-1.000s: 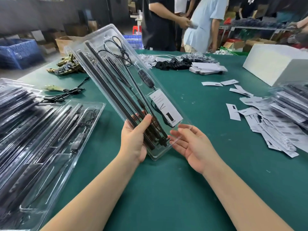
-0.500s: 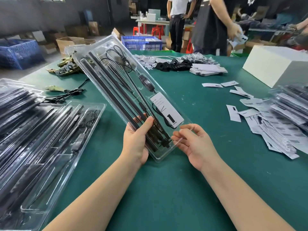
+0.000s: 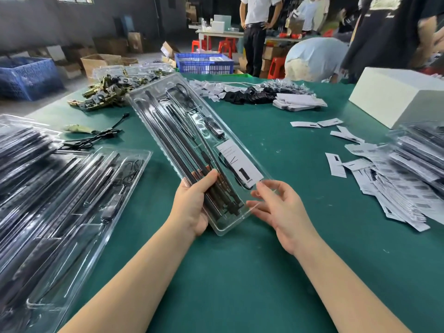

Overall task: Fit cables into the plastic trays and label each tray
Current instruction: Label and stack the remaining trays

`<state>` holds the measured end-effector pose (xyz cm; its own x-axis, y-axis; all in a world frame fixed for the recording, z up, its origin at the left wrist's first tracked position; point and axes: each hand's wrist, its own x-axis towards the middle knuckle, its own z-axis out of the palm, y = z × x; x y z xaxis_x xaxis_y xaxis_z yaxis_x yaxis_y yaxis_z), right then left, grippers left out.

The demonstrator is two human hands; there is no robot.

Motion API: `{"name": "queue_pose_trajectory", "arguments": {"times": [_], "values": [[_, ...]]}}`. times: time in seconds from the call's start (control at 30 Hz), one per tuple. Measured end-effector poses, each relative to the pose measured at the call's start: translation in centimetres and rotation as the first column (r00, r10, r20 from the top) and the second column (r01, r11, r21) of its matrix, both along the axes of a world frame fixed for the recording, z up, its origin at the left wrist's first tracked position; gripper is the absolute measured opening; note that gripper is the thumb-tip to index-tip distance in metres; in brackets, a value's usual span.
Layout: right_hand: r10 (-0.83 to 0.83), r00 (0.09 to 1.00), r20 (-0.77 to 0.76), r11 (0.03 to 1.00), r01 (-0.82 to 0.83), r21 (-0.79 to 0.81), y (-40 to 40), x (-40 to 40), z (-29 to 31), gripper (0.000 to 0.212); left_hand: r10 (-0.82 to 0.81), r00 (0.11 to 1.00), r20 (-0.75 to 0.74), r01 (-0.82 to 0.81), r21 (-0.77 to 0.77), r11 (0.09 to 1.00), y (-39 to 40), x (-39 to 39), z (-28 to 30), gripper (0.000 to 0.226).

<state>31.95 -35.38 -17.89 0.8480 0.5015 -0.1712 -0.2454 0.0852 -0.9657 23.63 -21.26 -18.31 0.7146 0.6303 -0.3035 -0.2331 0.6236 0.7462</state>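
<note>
The left hand point(image 3: 192, 205) grips the near end of the clear plastic tray point(image 3: 242, 150), thumb laid over the black rods point(image 3: 168, 145) and fingers wrapped beneath. The right hand point(image 3: 276, 207) has its fingers loosely curled at the tray's near right edge, the fingertips point(image 3: 260, 188) touching the plastic just below the white label point(image 3: 240, 164); whether they pinch the rim or merely steady it cannot be told.

Compared with a second ago, the tray has dropped from a steep upward tilt to a flatter slant, its far end now lying close over the green table point(image 3: 240, 272), and the right hand has closed in from an open palm to contact at the edge. The cable point(image 3: 185, 97) and its inline block point(image 3: 213, 127) sit in their channels and the label already lies in its pocket.

That suggests this tray is filled and labelled, and is being checked or lowered for setting aside, probably with the finished trays point(image 3: 62, 188) stacked on the left. Loose labels point(image 3: 396, 186) wait on the right beside further trays point(image 3: 422, 150).
</note>
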Motion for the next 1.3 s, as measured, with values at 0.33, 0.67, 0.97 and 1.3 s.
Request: {"name": "queue_pose_trajectory", "arguments": {"times": [0.33, 0.67, 0.97, 1.3], "values": [[0.026, 1.000, -0.018, 0.994, -0.027, -0.109, -2.0, 2.4, 0.7, 0.013, -0.530, 0.775, -0.345, 0.596, 0.120, 0.794, 0.3, -1.6, 1.1, 0.032], [0.026, 0.969, -0.244, 0.999, -0.032, -0.020, -2.1, 3.1, 0.5, 0.022, -0.630, 0.664, -0.402, 0.736, 0.200, 0.647, -0.3, -2.0, 1.1, 0.023], [0.093, 0.945, -0.313, 0.995, -0.094, 0.012, -2.9, 4.1, 0.5, 0.004, -0.626, 0.646, -0.437, 0.754, 0.238, 0.612, -0.4, -2.1, 1.1, 0.030], [-0.035, 0.971, -0.237, 0.996, 0.014, -0.090, -2.1, 4.0, 0.4, 0.009, -0.617, 0.640, -0.459, 0.757, 0.239, 0.608, -0.5, -2.0, 1.1, 0.023]]}}
